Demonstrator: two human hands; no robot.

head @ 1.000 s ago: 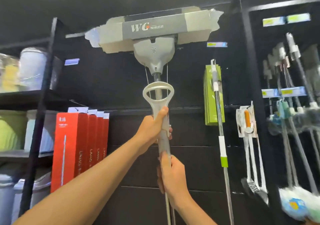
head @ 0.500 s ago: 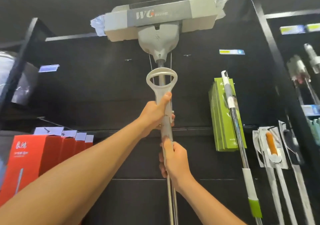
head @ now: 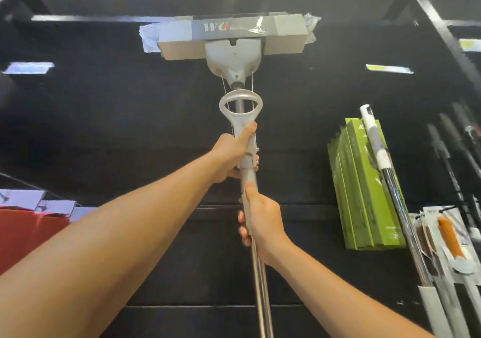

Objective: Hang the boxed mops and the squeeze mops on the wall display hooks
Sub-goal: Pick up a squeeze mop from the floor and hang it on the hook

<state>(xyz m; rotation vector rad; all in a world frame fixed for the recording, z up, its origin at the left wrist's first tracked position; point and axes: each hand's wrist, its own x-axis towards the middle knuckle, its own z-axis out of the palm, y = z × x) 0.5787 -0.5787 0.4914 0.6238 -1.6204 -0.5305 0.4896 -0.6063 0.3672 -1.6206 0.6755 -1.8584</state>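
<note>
Gripping the squeeze mop pole, left hand above right hand, keeps this stiff, probably top-heavy tool steady for you.

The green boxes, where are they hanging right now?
In the head view, the green boxes hang on the black wall, right of the hand-held squeeze mop, just behind a chrome-handled mop.

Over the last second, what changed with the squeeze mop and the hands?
The squeeze mop went higher up the black wall, its boxed head now near the top edge. Nothing was let go or newly taken: the left hand grips below the ring lever, and the right hand holds the pole beneath it, as before.
</note>
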